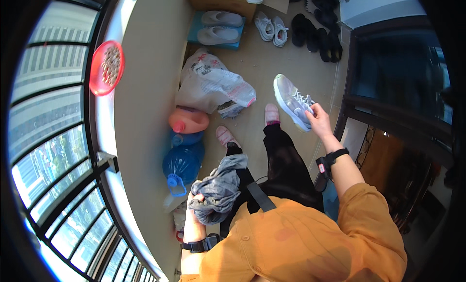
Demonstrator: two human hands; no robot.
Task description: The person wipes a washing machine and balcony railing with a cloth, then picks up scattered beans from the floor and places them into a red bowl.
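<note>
In my right hand [319, 121] is a light grey lace-up sneaker [293, 103], gripped near its heel and ankle opening. Its toe points away from me, and it hangs above the floor right of my pink shoes. A crumpled grey cloth [218, 191] is bunched in my left hand [195, 205], close to my body on the left. The cloth covers most of that hand's fingers. One end of it drapes forward over my leg.
Left along the wall stand a large blue water bottle [183, 163], a pink jug [189, 120] and a white plastic bag [214, 81]. Ahead are pale slippers [219, 35] on a blue box, white sneakers [271, 29] and black shoes [309, 32]. A red dish [95, 69] sits on the window ledge.
</note>
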